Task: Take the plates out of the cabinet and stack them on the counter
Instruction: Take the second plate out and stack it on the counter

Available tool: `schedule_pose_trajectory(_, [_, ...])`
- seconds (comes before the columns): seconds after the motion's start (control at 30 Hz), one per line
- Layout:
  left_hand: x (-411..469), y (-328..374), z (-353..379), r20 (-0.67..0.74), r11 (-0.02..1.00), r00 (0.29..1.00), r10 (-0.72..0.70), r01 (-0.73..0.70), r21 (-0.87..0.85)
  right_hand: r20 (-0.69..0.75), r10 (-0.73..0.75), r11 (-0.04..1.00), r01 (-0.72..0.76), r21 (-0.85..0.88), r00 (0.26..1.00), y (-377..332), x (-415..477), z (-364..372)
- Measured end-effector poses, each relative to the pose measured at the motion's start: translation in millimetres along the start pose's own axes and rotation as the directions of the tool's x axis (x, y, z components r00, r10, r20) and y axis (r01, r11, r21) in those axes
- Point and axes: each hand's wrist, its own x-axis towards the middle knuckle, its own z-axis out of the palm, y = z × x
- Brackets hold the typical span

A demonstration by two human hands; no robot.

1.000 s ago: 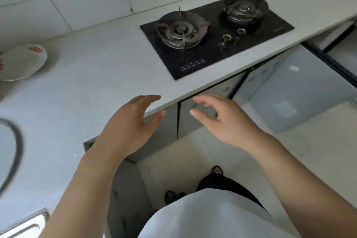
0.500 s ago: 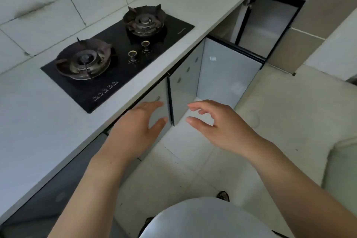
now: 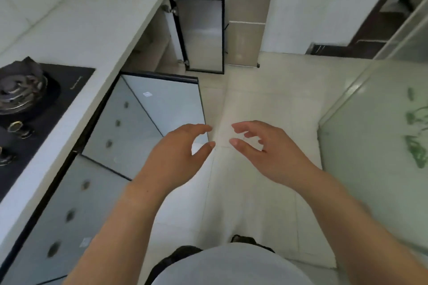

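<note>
Left fingers (image 3: 196,127) loosely curved, thumb apart from them, nothing held. Right fingers (image 3: 240,126) likewise slack and spread, nothing held. Left hand (image 3: 176,152) and right hand (image 3: 266,150) hang mid-frame, near each other, not touching, over pale floor tiles (image 3: 266,90).

Just left of the left hand: a glass cabinet door (image 3: 166,104) swung open under the counter (image 3: 97,18). A second open cabinet door (image 3: 201,34) at upper centre. Cabinet insides hidden by the counter edge; plates cannot be placed.

Black gas hob (image 3: 58,90) at left edge. Frosted glass panel (image 3: 370,146) with green pattern at right.
</note>
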Motion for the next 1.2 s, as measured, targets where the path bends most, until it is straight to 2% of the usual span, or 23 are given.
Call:
schedule_pose_trajectory(0.2, [74.6,-22.7,0.5,0.067,1.000,0.997,0.022,-0.023,0.007,-0.033,0.096,0.993,-0.094,0.068,0.995,20.2,53.9,4.5])
schedule_pose_trajectory(0.33, [138.7,-52.0,-6.9,0.072,1.000,0.997,0.021,-0.020,-0.022,-0.041,0.113,0.994,-0.113,0.005,0.993,16.3,113.3,-3.2])
schedule_pose_trajectory(0.63, [284.4,-86.8,-59.0,0.111,0.984,0.978,0.174,-0.170,-0.043,-0.202,0.152,0.987,-0.160,-0.025,0.968,-12.9,249.0,-37.6])
schedule_pose_trajectory(0.9, [377.3,-73.6,-47.2,0.232,0.971,0.944,0.236,-0.221,-0.089,-0.220,0.263,0.963,-0.269,0.005,0.939,14.9,315.4,-72.8])
schedule_pose_trajectory(1.07, [451.5,-71.1,-36.9,0.236,0.984,0.955,0.179,-0.174,-0.044,-0.178,0.234,0.971,-0.238,0.002,0.956,44.2,384.8,-106.6])
schedule_pose_trajectory(1.2, [519.7,-50.3,-29.3,0.181,0.991,0.975,0.132,-0.133,-0.007,-0.121,0.187,0.980,-0.194,-0.046,0.975,65.4,448.7,-151.4])
